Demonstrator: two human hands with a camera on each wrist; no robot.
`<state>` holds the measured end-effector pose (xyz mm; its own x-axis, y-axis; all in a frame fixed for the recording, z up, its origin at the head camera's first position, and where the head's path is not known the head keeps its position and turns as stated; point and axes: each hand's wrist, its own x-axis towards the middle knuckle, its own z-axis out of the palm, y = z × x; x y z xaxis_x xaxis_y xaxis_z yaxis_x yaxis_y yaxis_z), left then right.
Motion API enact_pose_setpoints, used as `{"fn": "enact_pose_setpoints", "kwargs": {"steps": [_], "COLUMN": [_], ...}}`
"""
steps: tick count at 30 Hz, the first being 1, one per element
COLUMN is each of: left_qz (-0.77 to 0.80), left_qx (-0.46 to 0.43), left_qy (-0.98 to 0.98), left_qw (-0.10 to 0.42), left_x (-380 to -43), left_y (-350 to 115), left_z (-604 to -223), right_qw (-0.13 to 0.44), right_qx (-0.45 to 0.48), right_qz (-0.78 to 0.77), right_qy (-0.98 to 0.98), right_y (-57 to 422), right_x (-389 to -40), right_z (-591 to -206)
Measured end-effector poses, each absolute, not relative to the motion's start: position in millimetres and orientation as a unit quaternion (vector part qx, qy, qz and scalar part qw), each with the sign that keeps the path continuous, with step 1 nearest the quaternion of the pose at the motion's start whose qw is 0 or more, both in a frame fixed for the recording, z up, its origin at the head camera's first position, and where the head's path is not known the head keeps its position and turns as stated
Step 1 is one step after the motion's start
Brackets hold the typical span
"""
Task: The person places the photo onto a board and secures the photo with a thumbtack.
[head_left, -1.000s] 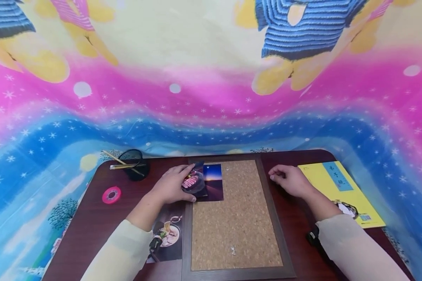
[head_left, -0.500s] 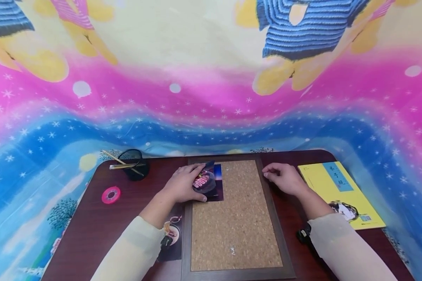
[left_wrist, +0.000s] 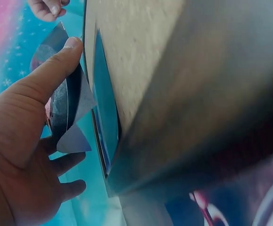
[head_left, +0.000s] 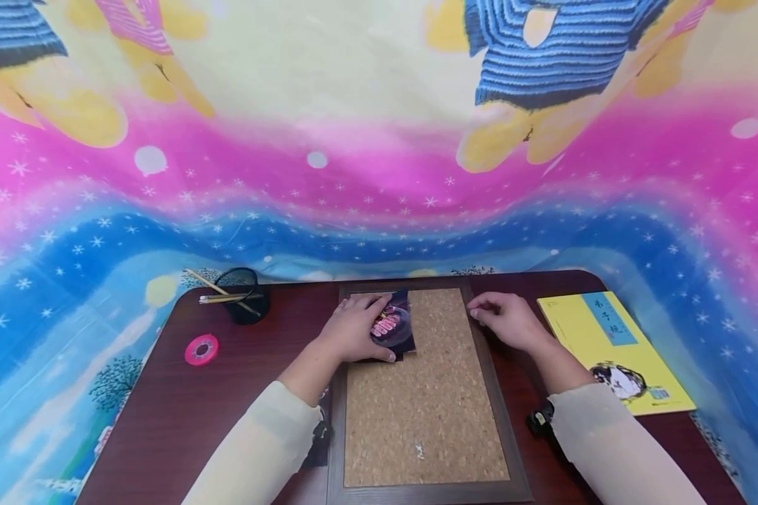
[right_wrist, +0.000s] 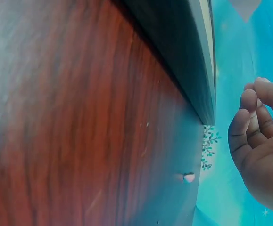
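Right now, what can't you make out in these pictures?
Flat photo on the corkboard: head view, mostly covered by the sliced-meat photo and left hand.
Dark photo left of the corkboard: head view, mostly behind the left sleeve.
Whether the right hand pinches anything: too small in the head view; its fingers block the right wrist view.
Yellow book: smallest print too tiny in the head view.
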<state>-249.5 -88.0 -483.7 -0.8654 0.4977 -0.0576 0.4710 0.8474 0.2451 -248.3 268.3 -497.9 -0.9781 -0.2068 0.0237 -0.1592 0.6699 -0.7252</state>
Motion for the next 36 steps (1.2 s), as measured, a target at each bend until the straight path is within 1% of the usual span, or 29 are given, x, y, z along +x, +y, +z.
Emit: {"fn": "enact_pose_setpoints", "kwargs": {"steps": [13, 21, 36], "left_qz": [0.103, 0.097, 0.07], "left_qx": [0.254, 0.247, 0.241], "left_qy": [0.959, 0.96, 0.963], "left_qw": [0.074, 0.089, 0.098], "left_x": [-256.3, -256.4, -262.5], "left_y": [-64.3, -52.6, -29.7], "left_z": [-485.7, -485.1, -493.7], "right_qw": [0.034, 0.038, 0.036], "right_qx": [-0.115, -0.107, -0.1], "right_qz": [-0.414, -0.416, -0.427], "right_qy": [0.902, 0.902, 0.898], "right_y": [249.5, 241.0, 230.8], "right_x": [-252.9, -257.2, -262.7], "right_z": [-495.7, -493.1, -488.9]}}
